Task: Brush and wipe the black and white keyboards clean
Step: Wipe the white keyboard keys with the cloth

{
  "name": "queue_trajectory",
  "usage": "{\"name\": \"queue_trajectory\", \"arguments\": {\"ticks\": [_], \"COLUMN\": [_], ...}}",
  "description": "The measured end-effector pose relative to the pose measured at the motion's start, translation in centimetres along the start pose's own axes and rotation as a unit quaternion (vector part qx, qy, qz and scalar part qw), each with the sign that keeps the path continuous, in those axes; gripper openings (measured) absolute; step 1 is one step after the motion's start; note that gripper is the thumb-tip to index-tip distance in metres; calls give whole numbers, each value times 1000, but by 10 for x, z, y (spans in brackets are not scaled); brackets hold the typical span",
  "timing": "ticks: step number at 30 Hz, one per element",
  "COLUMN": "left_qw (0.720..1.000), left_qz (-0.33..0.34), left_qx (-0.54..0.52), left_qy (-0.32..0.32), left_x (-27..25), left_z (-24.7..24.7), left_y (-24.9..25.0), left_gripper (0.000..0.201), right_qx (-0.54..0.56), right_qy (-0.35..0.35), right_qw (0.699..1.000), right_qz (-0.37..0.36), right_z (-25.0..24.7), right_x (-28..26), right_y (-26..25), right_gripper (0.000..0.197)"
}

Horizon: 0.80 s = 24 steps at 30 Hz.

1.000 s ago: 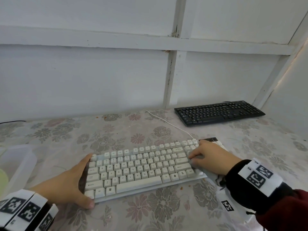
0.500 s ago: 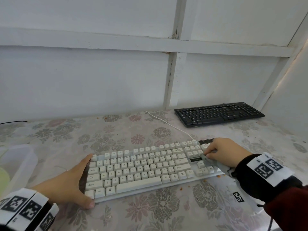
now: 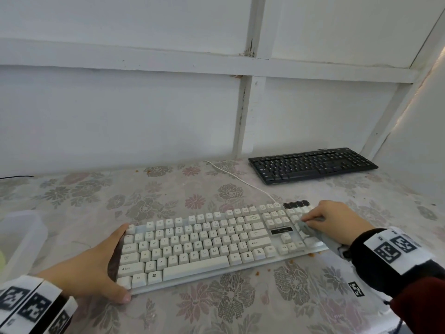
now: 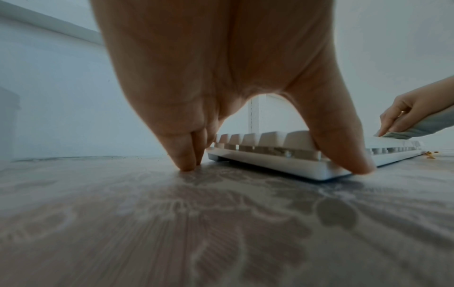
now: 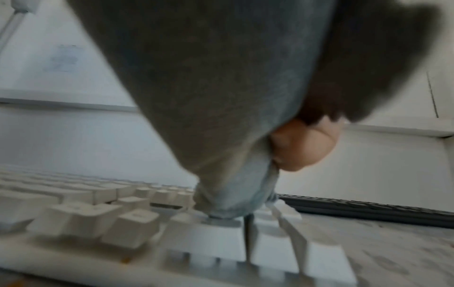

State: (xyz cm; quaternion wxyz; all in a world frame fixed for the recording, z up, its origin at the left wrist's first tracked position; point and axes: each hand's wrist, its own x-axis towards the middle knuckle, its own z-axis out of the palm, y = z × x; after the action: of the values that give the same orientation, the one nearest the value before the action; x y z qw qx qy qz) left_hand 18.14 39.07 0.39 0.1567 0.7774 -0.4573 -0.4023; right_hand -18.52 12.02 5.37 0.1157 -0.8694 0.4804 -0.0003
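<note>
Wiping the white keyboard's (image 3: 212, 239) numpad on the worktop (image 3: 216, 309): right hand (image 3: 334, 221) grips a cloth (image 3: 310, 231), left hand (image 3: 96, 266) braces its end, fingers straight. Next, probably the black keyboard (image 3: 313, 166) behind.

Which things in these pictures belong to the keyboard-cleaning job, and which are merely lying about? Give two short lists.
Part of the job:
- white keyboard, steadied by the left hand
- grey cloth, held on the number pad by the right hand
- black keyboard, at the back, untouched

Lying about:
- clear plastic container at the left edge
- crumbs on the floral tablecloth
</note>
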Motion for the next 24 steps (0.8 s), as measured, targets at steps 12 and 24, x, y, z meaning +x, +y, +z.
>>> {"name": "queue_trajectory", "arguments": {"ticks": [12,24], "left_qw": [1000,1000], "left_qz": [6,9], "left_qx": [-3,0], "left_qy": [-1,-3], "left_x": [1,-1], "left_z": [-1,0], "left_y": [-1,2], "left_gripper": [163,165], "right_qx": [-12,16], "right_qy": [56,29], "right_qw": [997,990], "right_qz": [44,140], "right_z": [-15,-8], "right_x": [2,1], "right_y": [8,33], "right_gripper": [20,12]}}
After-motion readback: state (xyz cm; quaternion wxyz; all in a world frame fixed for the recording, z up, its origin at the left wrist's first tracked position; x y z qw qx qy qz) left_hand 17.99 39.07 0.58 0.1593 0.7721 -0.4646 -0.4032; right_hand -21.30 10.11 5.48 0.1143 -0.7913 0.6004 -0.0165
